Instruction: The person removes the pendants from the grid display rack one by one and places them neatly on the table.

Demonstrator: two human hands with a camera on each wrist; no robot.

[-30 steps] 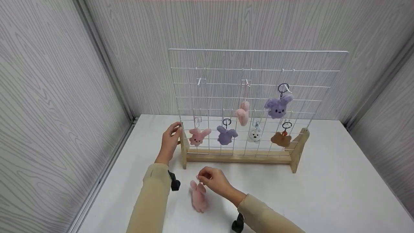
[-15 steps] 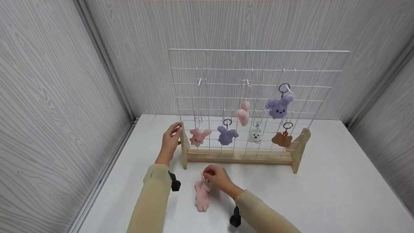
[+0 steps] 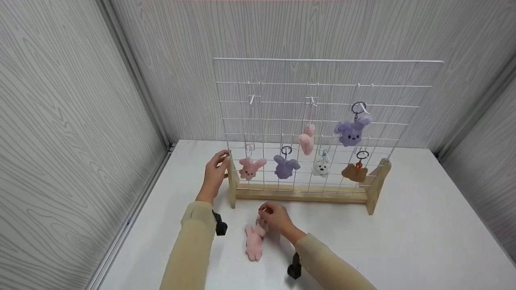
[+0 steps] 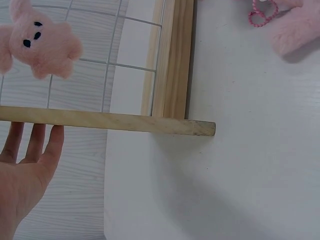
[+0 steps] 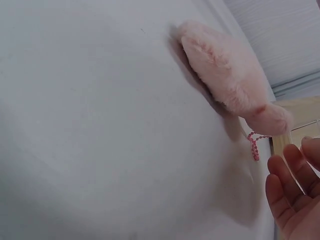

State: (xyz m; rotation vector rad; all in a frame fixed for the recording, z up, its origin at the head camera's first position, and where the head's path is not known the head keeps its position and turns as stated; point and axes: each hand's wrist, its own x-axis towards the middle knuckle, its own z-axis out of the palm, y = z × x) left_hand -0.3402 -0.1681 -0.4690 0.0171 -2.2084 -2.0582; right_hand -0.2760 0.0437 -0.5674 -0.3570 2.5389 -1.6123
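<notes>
A pink plush bunny keychain (image 3: 254, 243) lies on the white table, its pink bead loop (image 4: 262, 14) at the ear end. Just above that loop is my right hand (image 3: 277, 217). In the right wrist view its bent fingers (image 5: 290, 175) stand apart from the loop and hold nothing. My left hand (image 3: 213, 173) rests its fingertips against the outer side of the rack's left wooden post (image 4: 100, 119); its thumb is out of the left wrist view. Behind the bunny stands the white wire grid rack (image 3: 328, 60) on its wooden base.
On the rack hang a pink bunny (image 3: 250, 169), two purple bunnies (image 3: 285, 167) (image 3: 350, 133), a pink plush turned sideways (image 3: 307, 140), a white plush (image 3: 321, 167) and a brown plush (image 3: 354, 172). A bare hook (image 3: 252, 99) is at upper left. Grey wood-pattern panels (image 3: 80, 121) surround the table.
My right hand has shifted right, laid the bunny down on the table and let go of its bead loop. My left hand stays at the post. The view has tilted slightly.
</notes>
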